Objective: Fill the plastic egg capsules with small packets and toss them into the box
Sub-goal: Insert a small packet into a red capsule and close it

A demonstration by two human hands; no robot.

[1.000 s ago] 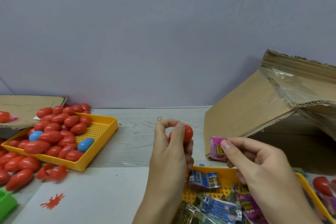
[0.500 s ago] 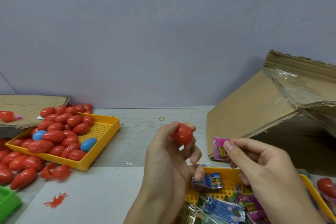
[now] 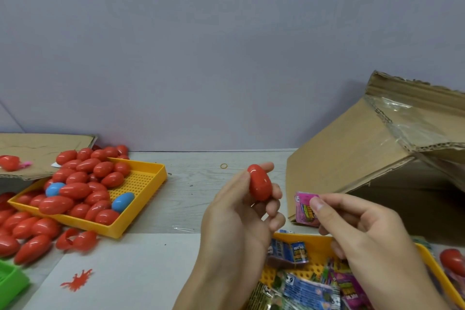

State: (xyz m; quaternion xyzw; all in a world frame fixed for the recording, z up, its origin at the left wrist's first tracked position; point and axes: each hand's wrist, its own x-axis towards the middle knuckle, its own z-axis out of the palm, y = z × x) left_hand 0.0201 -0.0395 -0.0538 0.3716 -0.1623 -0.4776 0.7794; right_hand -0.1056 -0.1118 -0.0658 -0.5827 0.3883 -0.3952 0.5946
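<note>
- Red, closed plastic egg capsule (image 3: 260, 182) sat upright in the left hand (image 3: 237, 216), gripped between thumb and curled fingers above the middle of the worktop (image 3: 193, 184).
- Pink printed small packet (image 3: 305, 209) was pinched between thumb and forefinger of the right hand (image 3: 364, 231), just right of the capsule, apart from it.
- Brown cardboard box (image 3: 352, 158) lay tipped at the worktop's right edge, its opening facing the person.
- Yellow perforated plastic tray (image 3: 141, 184) near the left edge carried a heap of red and blue capsules (image 3: 80, 184).
- Another yellow tray (image 3: 314, 241) at the near edge, under the hands, held assorted packets (image 3: 302, 287).
</note>
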